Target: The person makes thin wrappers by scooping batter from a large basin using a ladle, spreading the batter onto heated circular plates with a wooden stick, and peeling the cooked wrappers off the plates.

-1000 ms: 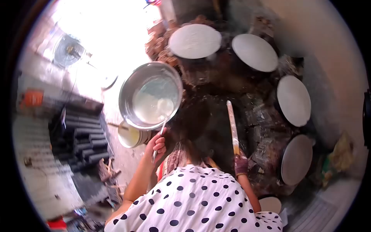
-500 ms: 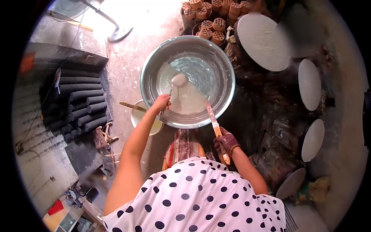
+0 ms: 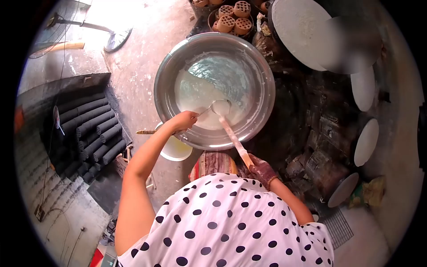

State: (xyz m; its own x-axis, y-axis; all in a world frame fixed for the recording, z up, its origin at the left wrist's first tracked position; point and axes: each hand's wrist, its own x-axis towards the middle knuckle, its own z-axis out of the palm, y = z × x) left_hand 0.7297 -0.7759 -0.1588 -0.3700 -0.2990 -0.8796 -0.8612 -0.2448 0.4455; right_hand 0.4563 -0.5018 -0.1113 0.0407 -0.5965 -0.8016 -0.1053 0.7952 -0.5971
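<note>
A wide metal basin (image 3: 164,95) holds a pale, milky liquid (image 3: 195,95). Over its near left rim, my bare left hand (image 3: 184,120) is closed round the handle of a ladle (image 3: 221,107), whose bowl is over the liquid. My right hand (image 3: 261,170), in a dark red glove, grips a long flat wooden stick (image 3: 235,141) below the basin's right side. The stick's whitened tip touches or nearly touches the ladle's bowl.
A white bucket (image 3: 177,150) with a brush handle (image 3: 146,132) stands under the basin's left edge. Black cylinders (image 3: 93,127) are stacked at left, a fan (image 3: 53,33) behind. Round white-topped pans (image 3: 302,31) curve along the right; perforated clay briquettes (image 3: 226,23) lie beyond the basin.
The view has shifted toward the basin. The ladle has moved right and nearer, and the stick, first away from the basin, now reaches over it to the ladle.
</note>
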